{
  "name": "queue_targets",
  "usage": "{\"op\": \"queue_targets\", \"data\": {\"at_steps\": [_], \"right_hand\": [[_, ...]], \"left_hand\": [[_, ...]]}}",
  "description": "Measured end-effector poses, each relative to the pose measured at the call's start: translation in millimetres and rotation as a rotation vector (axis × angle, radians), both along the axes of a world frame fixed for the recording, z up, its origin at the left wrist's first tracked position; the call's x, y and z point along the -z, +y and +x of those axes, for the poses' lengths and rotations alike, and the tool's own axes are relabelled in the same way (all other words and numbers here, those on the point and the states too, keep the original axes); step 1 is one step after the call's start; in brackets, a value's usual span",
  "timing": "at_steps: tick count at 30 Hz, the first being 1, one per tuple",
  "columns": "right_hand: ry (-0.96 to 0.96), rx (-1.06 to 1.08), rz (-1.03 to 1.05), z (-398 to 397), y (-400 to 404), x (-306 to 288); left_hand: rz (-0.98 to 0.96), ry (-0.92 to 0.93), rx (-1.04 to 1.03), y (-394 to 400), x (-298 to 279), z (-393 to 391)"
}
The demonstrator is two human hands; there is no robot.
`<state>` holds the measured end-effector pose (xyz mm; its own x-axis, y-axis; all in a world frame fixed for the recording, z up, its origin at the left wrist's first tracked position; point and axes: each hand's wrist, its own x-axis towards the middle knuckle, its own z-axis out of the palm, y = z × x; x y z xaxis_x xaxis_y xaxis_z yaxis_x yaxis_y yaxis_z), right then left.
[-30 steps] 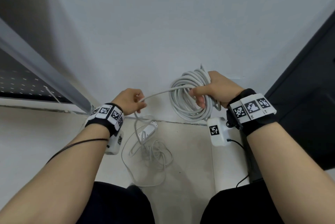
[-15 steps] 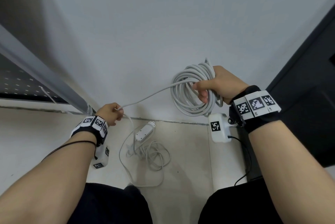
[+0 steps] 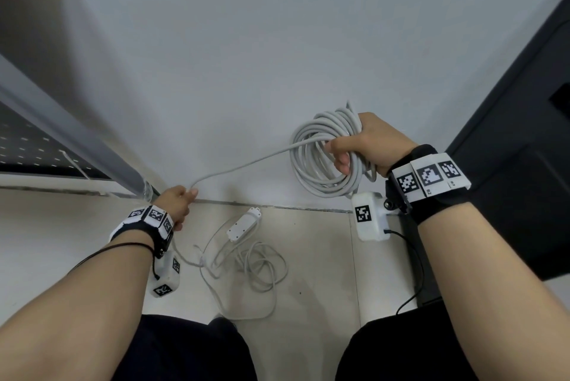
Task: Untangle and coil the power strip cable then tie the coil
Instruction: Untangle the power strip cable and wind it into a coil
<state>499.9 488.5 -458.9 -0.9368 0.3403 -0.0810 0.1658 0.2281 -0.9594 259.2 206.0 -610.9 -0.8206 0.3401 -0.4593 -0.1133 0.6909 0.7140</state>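
Observation:
My right hand point(image 3: 370, 146) grips a coil of grey-white cable point(image 3: 311, 170) with several loops, held up in front of the wall. One strand of the cable point(image 3: 243, 164) runs taut from the coil down and left to my left hand point(image 3: 177, 201), which pinches it near the foot of the wall. Below, the white power strip point(image 3: 243, 224) lies on the floor. Beside the strip, the loose rest of the cable point(image 3: 253, 269) lies in tangled loops between my knees.
A white wall point(image 3: 277, 56) fills the view ahead and meets the tiled floor point(image 3: 314, 257). A grey metal frame point(image 3: 61, 133) slants in at the left. A black cabinet point(image 3: 518, 133) stands at the right. Both wrists wear marker bands with small white boxes.
My left hand has slid down and left along the cable, away from the coil, drawing a longer taut strand. My right hand with the coil has stayed nearly still.

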Motion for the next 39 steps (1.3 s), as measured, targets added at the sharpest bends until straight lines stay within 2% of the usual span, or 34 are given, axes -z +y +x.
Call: {"op": "queue_targets", "data": {"at_steps": [3,5,9,14,16,19,22,24,29,33,35,39], "right_hand": [[-0.001,0.017,0.002,-2,2,-1],[-0.010,0.063,0.018,-3,3,0],[-0.006,0.147,0.052,-7,0,3],[-0.031,0.171,0.114,-10,-3,5],[-0.082,0.140,0.158,-10,-3,6],[-0.162,0.029,0.210,-10,-11,8],[-0.190,-0.136,0.167,-12,-29,8],[-0.178,-0.223,0.106,-14,-39,9],[-0.184,-0.231,0.173,-21,-44,13],[-0.185,-0.218,0.214,-24,-40,19],[-0.182,-0.222,0.197,-24,-40,16],[-0.221,-0.277,0.224,-17,-33,9]], "left_hand": [[-0.235,0.259,0.186,12,-9,0],[-0.355,0.288,0.285,21,-17,3],[-0.585,0.333,0.611,51,-51,20],[-0.669,0.318,0.971,89,-98,72],[-0.574,0.280,1.085,96,-113,89],[-0.298,0.170,1.162,100,-143,104],[0.027,0.156,1.105,100,-156,106],[0.162,0.195,1.019,98,-152,103],[0.281,0.287,0.712,92,-136,96],[0.348,0.354,0.563,92,-130,95],[0.376,0.365,0.544,93,-130,95],[0.347,0.351,0.691,90,-133,89]]}}
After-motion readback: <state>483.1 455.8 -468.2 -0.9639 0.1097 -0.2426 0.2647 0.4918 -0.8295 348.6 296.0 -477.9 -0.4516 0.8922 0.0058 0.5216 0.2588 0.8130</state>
